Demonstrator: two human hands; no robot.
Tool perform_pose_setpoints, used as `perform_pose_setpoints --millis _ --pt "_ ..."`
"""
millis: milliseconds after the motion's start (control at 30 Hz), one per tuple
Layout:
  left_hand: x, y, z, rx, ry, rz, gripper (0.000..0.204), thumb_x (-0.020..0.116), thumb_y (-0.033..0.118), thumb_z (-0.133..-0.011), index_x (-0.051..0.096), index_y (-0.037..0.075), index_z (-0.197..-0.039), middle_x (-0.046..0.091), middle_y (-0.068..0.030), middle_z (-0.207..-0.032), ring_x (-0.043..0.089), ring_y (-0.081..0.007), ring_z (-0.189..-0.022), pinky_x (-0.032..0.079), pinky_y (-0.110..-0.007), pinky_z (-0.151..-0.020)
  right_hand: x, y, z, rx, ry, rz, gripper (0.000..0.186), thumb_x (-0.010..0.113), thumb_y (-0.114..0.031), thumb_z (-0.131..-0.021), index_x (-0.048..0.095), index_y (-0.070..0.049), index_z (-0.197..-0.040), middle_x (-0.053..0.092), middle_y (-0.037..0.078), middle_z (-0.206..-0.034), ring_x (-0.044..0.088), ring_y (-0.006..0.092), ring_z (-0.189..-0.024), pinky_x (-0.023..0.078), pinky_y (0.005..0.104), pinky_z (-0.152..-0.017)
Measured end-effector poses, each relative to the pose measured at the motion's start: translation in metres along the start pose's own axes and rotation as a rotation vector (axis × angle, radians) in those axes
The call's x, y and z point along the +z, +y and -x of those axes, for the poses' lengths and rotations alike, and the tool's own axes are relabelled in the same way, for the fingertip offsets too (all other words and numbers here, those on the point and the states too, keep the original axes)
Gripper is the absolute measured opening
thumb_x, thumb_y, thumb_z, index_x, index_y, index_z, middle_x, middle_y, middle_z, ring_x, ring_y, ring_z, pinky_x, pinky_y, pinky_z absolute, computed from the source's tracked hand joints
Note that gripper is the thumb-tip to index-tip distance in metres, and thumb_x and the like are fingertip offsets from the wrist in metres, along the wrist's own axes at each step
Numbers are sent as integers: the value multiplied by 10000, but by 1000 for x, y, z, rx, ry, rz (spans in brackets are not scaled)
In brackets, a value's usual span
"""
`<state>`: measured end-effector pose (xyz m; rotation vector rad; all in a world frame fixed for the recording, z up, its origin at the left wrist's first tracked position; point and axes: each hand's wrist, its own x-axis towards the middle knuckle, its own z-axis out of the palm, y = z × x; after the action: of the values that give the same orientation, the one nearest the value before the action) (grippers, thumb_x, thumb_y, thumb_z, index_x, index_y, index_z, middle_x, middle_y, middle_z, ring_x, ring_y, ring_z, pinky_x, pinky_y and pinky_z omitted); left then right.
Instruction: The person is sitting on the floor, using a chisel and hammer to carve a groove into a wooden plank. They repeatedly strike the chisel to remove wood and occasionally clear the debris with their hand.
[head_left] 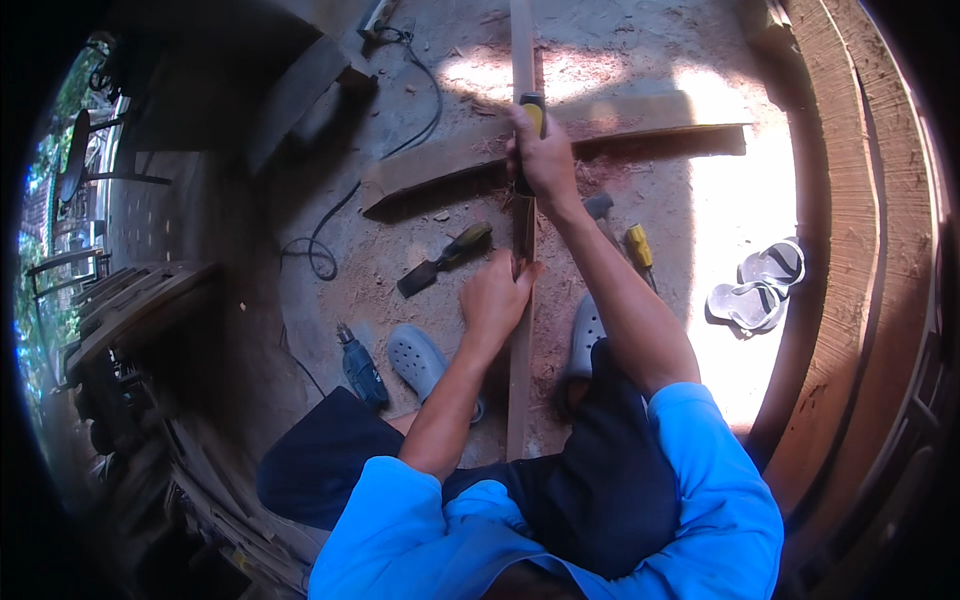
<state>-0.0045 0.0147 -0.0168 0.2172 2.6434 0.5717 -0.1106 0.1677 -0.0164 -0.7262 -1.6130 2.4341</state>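
Observation:
A long narrow strip of wood (519, 390) runs from between my legs away from me and rests across a thicker beam (430, 168). My right hand (548, 165) is closed around the yellow and black handle (534, 112) of what looks like a chisel, over the strip where it crosses the beam. The dark blade (523, 225) points back toward me, low along the wood. My left hand (495, 300) is closed at the blade's near end, its thumb across the strip; the cutting edge is hidden there.
A wide chisel (445, 262), a blue drill (362, 370), a yellow-handled screwdriver (640, 246) and a hammer (598, 206) lie around the strip. Grey sandals (757, 290) sit in sunlight at right, near large timber (850, 250). A black cable (330, 225) curls at left. Shavings litter the floor.

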Motion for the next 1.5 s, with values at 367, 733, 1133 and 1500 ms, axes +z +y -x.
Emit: perform_pose_setpoints --millis 367,733,1133,1500 --pt "-34 -40 -12 -54 -35 263 340 708 387 -913 710 51 -967 718 -200 -837 701 -391 -797 536 -507 -735 4 -92 42 -625 -41 107 497 748 -505 -938 655 -24 -1022 635 32 -805 598 103 -720 495 274 -612" --pt "-12 -24 -23 33 -168 -75 780 756 729 -776 639 -20 -960 738 -166 -867 722 -315 -818 546 -421 -777 -60 -65 23 -400 137 242 420 754 -396 -950 621 -9 -1046 609 -3 -722 567 45 -574 468 216 -496" --pt "26 -104 -46 -233 32 876 377 591 347 -1057 720 -5 -1031 685 -48 -848 660 -120 -751 509 -269 -691 -81 -54 19 -203 177 -17 275 712 -261 -951 586 -28 -1028 620 35 -782 619 108 -665 524 248 -597" --pt "-16 -65 -31 -70 166 1199 342 598 346 -1065 690 18 -1087 712 -51 -950 686 -124 -836 558 -274 -802 -7 -47 75 -184 -88 -265 176 711 -173 -951 584 -56 -918 594 19 -666 573 105 -527 473 255 -469"
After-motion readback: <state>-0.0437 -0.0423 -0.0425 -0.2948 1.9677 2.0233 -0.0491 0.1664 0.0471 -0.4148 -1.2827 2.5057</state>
